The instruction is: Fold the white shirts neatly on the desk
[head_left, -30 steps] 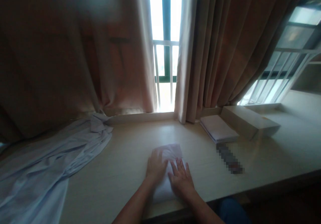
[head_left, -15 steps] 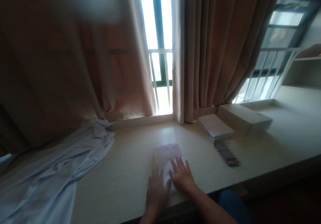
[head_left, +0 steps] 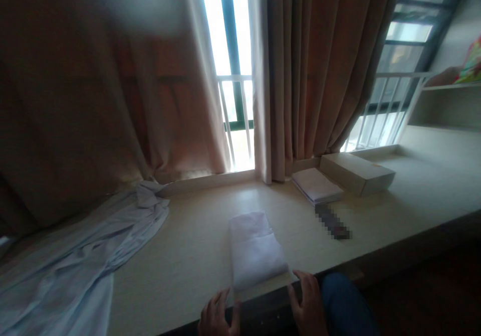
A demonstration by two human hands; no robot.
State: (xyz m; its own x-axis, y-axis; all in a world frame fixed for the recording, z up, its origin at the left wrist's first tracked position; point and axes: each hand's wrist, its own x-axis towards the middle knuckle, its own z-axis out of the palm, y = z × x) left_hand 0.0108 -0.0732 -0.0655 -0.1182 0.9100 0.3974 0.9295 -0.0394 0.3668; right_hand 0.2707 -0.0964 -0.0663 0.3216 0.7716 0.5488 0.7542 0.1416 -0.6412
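A folded white cloth (head_left: pixel 256 248) lies flat on the pale wooden desk (head_left: pixel 188 256), near its front edge. My left hand (head_left: pixel 217 316) is just below the cloth's near left corner, off the cloth, fingers apart and lightly curled at the desk edge. My right hand (head_left: pixel 308 303) sits at the desk edge by the cloth's near right corner, fingers apart, with nothing in it. Neither hand touches the top of the cloth.
A crumpled light blue shirt (head_left: pixel 78 256) spreads over the desk's left side. At the back right lie a white notebook (head_left: pixel 316 185), a long pale box (head_left: pixel 356 173) and a small dark object (head_left: pixel 332 221). Brown curtains (head_left: pixel 323 65) hang before a barred window (head_left: pixel 233 75).
Both hands slid back off the folded cloth toward me and now rest at the desk's front edge. The cloth stays flat where it was. The view shifted slightly right.
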